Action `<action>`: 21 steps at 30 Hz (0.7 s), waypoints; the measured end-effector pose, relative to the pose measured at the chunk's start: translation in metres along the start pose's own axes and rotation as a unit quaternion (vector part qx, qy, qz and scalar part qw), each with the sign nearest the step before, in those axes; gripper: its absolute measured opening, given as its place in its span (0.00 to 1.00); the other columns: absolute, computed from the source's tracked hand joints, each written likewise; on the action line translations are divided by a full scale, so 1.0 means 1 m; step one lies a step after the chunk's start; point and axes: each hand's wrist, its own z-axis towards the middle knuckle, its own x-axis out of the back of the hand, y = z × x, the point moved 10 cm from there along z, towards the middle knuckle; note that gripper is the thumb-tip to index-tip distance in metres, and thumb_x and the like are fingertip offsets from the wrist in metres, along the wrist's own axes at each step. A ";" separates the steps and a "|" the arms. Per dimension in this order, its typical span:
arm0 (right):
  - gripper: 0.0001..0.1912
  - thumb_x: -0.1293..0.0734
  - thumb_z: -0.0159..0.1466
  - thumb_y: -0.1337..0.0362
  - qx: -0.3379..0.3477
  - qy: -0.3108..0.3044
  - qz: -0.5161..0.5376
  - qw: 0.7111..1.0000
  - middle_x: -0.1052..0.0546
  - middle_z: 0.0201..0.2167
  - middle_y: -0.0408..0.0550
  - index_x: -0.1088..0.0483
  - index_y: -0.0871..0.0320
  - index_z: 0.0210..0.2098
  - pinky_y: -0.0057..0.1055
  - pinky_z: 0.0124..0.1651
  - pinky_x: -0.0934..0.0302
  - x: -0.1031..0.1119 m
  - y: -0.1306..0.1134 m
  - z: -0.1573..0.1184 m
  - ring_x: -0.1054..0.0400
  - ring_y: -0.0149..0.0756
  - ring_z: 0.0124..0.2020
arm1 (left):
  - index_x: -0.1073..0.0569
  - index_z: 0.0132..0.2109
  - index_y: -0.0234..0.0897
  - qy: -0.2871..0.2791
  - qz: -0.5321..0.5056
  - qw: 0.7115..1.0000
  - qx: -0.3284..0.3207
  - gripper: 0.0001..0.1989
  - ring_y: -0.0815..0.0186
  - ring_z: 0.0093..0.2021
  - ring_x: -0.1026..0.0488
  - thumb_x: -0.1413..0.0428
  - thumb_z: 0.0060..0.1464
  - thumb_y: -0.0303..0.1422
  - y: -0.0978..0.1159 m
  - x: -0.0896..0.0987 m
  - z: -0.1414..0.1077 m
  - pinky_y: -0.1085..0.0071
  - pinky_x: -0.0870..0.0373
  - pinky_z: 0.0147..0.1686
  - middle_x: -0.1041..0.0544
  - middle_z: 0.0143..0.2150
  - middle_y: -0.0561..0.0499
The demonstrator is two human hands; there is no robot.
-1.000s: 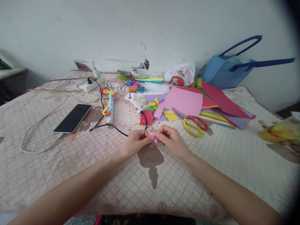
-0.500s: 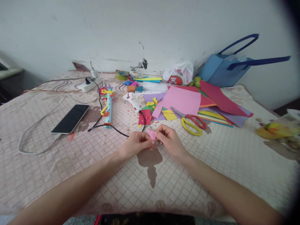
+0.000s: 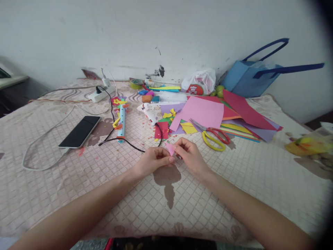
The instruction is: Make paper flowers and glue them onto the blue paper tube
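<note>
Between my two hands, just above the tablecloth, is a small pink paper piece (image 3: 170,148). My left hand (image 3: 156,159) pinches its lower left side, thumb against the curled fingers. From the other side, my right hand (image 3: 187,152) grips it between thumb and forefinger. The fingertips partly cover the piece, so its full outline is hidden. Beyond the hands lie a red paper square (image 3: 161,130) and a white hot glue gun (image 3: 148,114) with a black cord. Scissors (image 3: 212,136) with red and yellow handles rest to the right of my right hand.
Coloured paper sheets (image 3: 203,113) are piled at the back right, before a blue bag (image 3: 249,78). A decorated light-blue strip (image 3: 121,121), a charging phone (image 3: 80,132) and a power strip (image 3: 101,93) are on the left. A yellow plastic packet (image 3: 307,144) lies far right.
The pink paper piece has tilted slightly between my fingers, and more of it shows. Both hands stay almost in place; the whole view has shifted a little.
</note>
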 end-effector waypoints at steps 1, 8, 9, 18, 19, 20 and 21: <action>0.09 0.36 0.58 0.63 0.002 -0.002 0.001 1.000 0.37 0.19 0.37 0.38 0.57 0.23 0.26 0.25 0.51 0.000 0.000 0.000 0.45 0.26 0.21 | 0.27 0.32 0.30 0.007 -0.003 1.000 -0.002 0.15 0.72 0.28 0.29 0.36 0.44 0.39 0.002 0.002 0.000 0.76 0.34 0.31 0.24 0.28 0.50; 0.09 0.36 0.58 0.62 0.015 -0.036 -0.051 0.998 0.38 0.19 0.37 0.38 0.57 0.23 0.26 0.25 0.51 -0.008 -0.003 -0.004 0.46 0.27 0.22 | 0.29 0.32 0.30 0.079 -0.089 0.992 -0.045 0.14 0.73 0.29 0.30 0.39 0.49 0.39 0.012 0.023 0.003 0.76 0.33 0.33 0.25 0.29 0.51; 0.10 0.36 0.58 0.62 0.024 -0.036 -0.057 0.997 0.38 0.19 0.37 0.38 0.57 0.23 0.26 0.25 0.51 -0.009 -0.004 -0.004 0.46 0.27 0.22 | 0.29 0.32 0.30 0.078 -0.097 0.991 -0.049 0.13 0.74 0.29 0.30 0.39 0.49 0.39 0.012 0.024 0.003 0.77 0.33 0.33 0.25 0.28 0.52; 0.09 0.37 0.59 0.64 0.034 -0.029 -0.074 0.996 0.39 0.20 0.37 0.39 0.57 0.23 0.26 0.25 0.51 -0.009 -0.007 -0.005 0.47 0.27 0.22 | 0.28 0.31 0.30 0.038 -0.054 0.998 -0.009 0.15 0.72 0.28 0.29 0.38 0.47 0.40 0.007 0.017 0.004 0.75 0.33 0.33 0.25 0.26 0.51; 0.09 0.37 0.59 0.64 0.030 -0.031 -0.072 0.996 0.39 0.20 0.37 0.39 0.57 0.23 0.26 0.25 0.51 -0.009 -0.007 -0.006 0.47 0.27 0.22 | 0.29 0.30 0.30 0.040 -0.047 0.998 -0.012 0.15 0.72 0.27 0.29 0.38 0.46 0.40 0.008 0.017 0.004 0.75 0.34 0.32 0.25 0.25 0.51; 0.09 0.37 0.59 0.64 0.027 -0.033 -0.069 0.997 0.39 0.19 0.37 0.39 0.57 0.23 0.26 0.25 0.51 -0.009 -0.007 -0.006 0.47 0.27 0.22 | 0.29 0.29 0.30 0.041 -0.043 0.998 -0.016 0.15 0.72 0.26 0.30 0.38 0.46 0.41 0.008 0.017 0.003 0.75 0.34 0.31 0.25 0.24 0.51; 0.09 0.37 0.59 0.64 0.022 -0.035 -0.065 0.997 0.39 0.19 0.37 0.39 0.57 0.23 0.26 0.25 0.52 -0.010 -0.006 -0.006 0.48 0.26 0.22 | 0.29 0.29 0.31 0.041 -0.042 0.998 -0.021 0.15 0.72 0.26 0.30 0.38 0.47 0.41 0.009 0.018 0.003 0.76 0.34 0.31 0.25 0.24 0.51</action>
